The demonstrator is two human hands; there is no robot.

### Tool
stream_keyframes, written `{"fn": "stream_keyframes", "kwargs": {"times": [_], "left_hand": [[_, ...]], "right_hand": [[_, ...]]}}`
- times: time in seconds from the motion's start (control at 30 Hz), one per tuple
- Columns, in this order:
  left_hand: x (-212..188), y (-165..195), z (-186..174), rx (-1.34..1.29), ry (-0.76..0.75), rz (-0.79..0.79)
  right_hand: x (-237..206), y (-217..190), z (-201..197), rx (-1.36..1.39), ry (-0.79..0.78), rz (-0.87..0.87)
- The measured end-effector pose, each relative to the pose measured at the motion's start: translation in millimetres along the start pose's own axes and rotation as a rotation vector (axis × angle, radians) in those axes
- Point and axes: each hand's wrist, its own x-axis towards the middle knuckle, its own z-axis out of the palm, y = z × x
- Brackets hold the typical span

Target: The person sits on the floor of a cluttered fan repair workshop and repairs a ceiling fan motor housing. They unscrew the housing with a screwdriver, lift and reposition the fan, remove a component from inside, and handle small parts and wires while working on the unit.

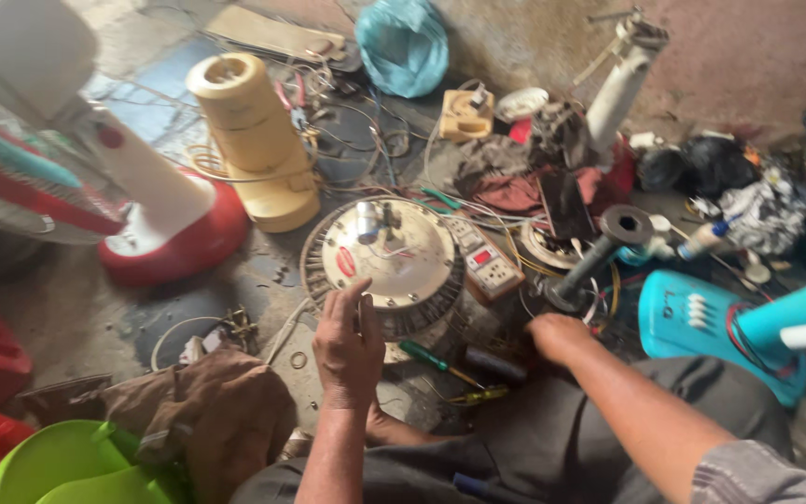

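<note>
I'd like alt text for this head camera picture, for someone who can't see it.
A person sitting on a cluttered workshop floor rests the left hand on the rim of a round metal fan motor, while the right hand reaches down near a green-handled screwdriver. Around them lie a socket strip, a cream fan stand and a blue fan base.

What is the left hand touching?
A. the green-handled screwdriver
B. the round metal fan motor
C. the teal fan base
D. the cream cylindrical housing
B: the left hand rests its fingers on the near rim of the round metal fan motor.
</note>
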Motion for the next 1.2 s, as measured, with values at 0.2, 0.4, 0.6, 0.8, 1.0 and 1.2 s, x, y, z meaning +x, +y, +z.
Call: {"fn": "stream_keyframes", "kwargs": {"times": [0.2,0.4,0.6,0.8,1.0,1.2], "left_hand": [[6.0,-14.7,1.8,-0.067,0.109,-0.151],[39.1,0.9,1.4,0.071,0.032,0.228],[67.1,14.3,9.2,0.188,-0.122,0.407],[69.1,8.4,35.2,-0.296,-0.020,-0.063],[51.4,-5.8,39.3,-0.423,-0.019,-0.177],[46.4,-7.2,30.9,-0.334,-0.089,-0.038]], "right_hand": [[11.3,-2.9,-16.7,-0.094,-0.146,0.409],[10.3,-11.5,-24.9,0.029,-0.352,0.760],[19.9,-0.9,-8.6,0.118,-0.265,0.876],[21.6,8.2,-4.2,0.165,-0.023,0.856],[14.6,10.3,-14.8,0.272,0.140,0.816],[4.7,22.3,-15.9,0.211,-0.084,0.803]]}}
